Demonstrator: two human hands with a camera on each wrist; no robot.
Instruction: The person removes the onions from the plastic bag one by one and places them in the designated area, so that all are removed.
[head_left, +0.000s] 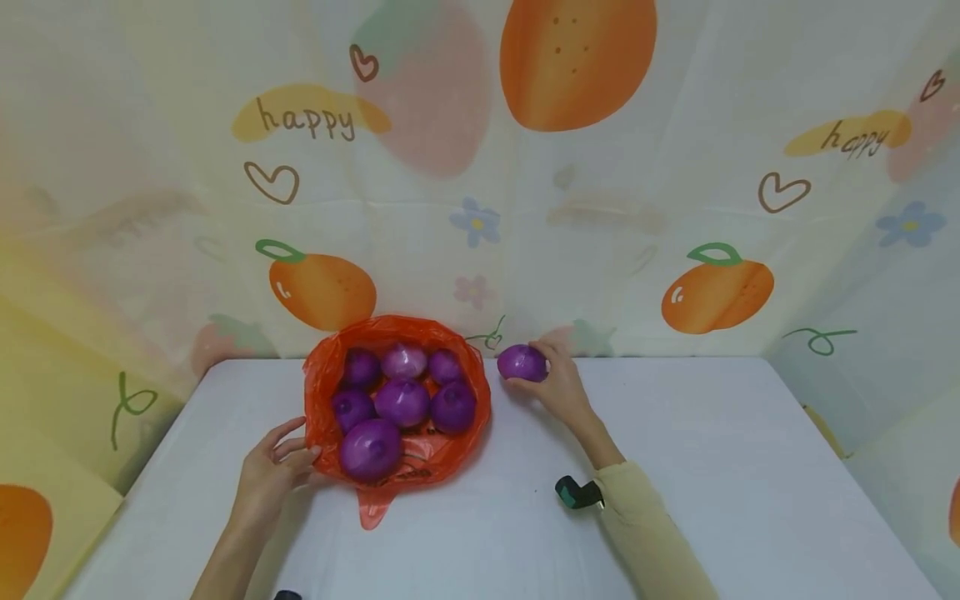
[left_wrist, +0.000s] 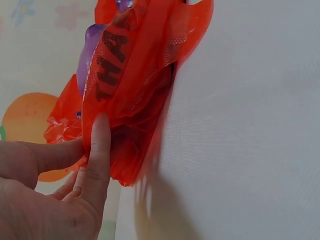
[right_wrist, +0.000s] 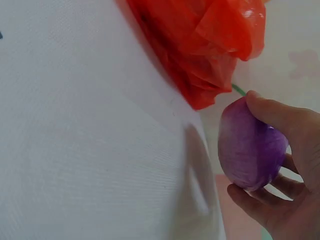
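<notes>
A red plastic bag (head_left: pixel 480 400) stands with its mouth spread wide, several purple onions (head_left: pixel 402 402) inside it. At the bag's left side, my left hand (head_left: pixel 273 471) pinches the edge of the plastic between thumb and fingers; the left wrist view shows a fingertip (left_wrist: pixel 101 127) against the outside, under dark printed letters. To the right of the bag, my right hand (head_left: pixel 558 387) grips a single purple onion (head_left: pixel 521 363) near the table's back edge. In the right wrist view this onion (right_wrist: pixel 250 145) is held above the tabletop, thumb on one side and fingers on the other.
Everything stands on a white table (head_left: pixel 712 467). Right behind its back edge hangs a cloth (head_left: pixel 600 275) printed with fruit, hearts and flowers, and it continues along both sides. A small dark device (head_left: pixel 577 492) is at the right sleeve (head_left: pixel 648 525).
</notes>
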